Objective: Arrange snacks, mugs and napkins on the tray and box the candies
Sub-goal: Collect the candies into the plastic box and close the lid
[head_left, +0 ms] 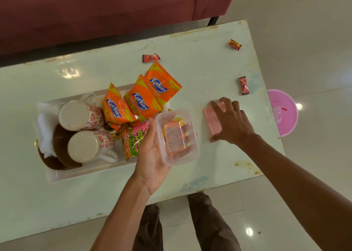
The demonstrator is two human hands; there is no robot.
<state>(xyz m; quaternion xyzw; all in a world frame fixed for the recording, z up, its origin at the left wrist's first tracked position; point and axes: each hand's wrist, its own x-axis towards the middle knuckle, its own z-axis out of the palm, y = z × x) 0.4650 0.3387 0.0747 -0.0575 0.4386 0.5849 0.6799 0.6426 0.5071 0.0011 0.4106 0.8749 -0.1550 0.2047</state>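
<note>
My left hand holds a clear plastic box above the table, with orange-wrapped candy inside. My right hand rests with spread fingers on the pink lid, which lies flat on the table. Three red candies lie loose: one behind the snacks, one far right, one near the right edge. The white tray carries two upturned floral mugs, white napkins, three orange Kurkure packs and a pink-green snack pack.
A brown bowl-like dish sits in the tray under the mugs. A maroon sofa runs behind the pale table. A pink basin stands on the floor past the table's right edge. My legs are at the near edge.
</note>
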